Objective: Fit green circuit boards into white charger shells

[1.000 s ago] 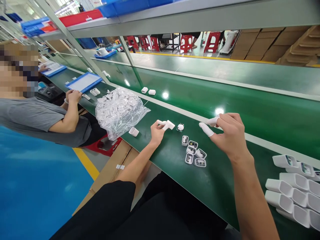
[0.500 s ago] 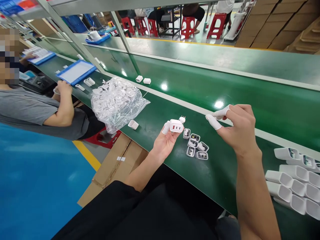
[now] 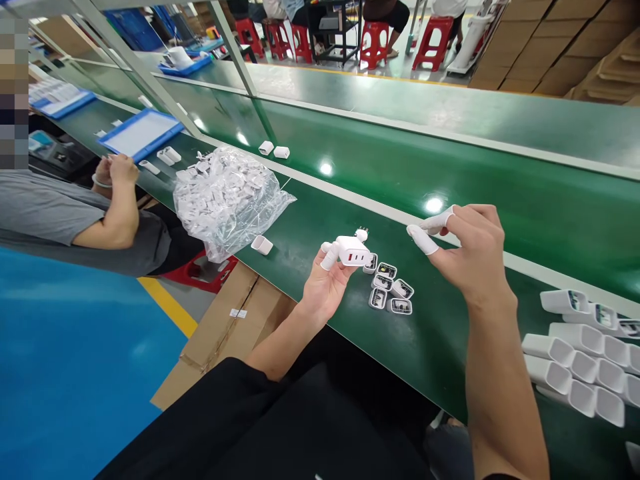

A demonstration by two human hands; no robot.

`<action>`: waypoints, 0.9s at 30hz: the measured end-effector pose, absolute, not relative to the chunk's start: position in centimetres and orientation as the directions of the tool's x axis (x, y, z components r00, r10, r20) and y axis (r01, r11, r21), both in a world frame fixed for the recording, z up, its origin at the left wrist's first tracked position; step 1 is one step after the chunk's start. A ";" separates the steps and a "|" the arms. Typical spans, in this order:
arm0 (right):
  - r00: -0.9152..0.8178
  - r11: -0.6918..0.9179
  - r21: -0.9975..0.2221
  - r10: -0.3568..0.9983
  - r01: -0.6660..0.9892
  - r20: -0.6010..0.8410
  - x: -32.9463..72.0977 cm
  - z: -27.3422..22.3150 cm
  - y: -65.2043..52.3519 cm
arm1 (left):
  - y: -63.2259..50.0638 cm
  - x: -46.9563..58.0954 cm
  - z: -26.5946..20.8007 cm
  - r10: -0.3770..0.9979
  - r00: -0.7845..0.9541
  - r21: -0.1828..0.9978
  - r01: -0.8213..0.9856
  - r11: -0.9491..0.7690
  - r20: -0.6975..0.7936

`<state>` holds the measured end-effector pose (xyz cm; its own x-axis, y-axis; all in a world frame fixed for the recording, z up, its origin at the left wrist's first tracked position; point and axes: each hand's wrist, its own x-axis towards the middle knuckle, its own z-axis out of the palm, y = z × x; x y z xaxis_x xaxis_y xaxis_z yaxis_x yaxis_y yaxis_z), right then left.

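Note:
My left hand is closed around a white USB charger, whose port face with one red slot and two dark slots points toward me. White finger cots cover the thumb and a fingertip. Just behind the charger shows a small white plug piece with metal pins. My right hand is held up to the right, its cot-covered thumb and forefinger pinched together; whatever is between them, if anything, is too small to make out. Below the charger, several open white charger housings with circuit parts inside stand on the green bench.
Several hollow white housings lie in rows at the right. A clear plastic bag of small white parts lies at the left, with a single housing nearby. Further left, a co-worker's arm is beside a blue-rimmed tray.
The charger in my left hand has tilted slightly, showing more of its top. My right hand stays pinched in nearly the same place. The whole view has shifted a little.

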<state>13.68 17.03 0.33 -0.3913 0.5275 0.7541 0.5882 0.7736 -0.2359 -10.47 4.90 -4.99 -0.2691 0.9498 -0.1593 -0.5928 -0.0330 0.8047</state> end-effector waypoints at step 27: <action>-0.356 0.656 -0.360 0.700 0.664 0.619 13.6 0.7 16.7 | 8.0 -11.6 -0.5 0.773 0.335 0.695 -0.342 0.632 -0.538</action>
